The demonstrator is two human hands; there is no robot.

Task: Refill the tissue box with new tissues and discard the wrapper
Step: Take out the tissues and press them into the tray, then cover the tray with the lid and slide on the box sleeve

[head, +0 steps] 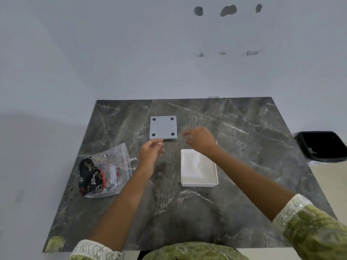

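A white open tissue box sits on the dark marble table right of centre, with white tissues inside. Its grey lid, with dark pads at its corners, lies flat farther back. A crumpled clear plastic wrapper with black and red print lies at the left. My left hand hovers just in front of the lid, fingers loosely apart and empty. My right hand hovers to the right of the lid, above the box's far edge, fingers spread and empty.
The marble table stands against a white wall. A black bin sits on the floor off the table's right edge. My green patterned sleeves are at the bottom of the view.
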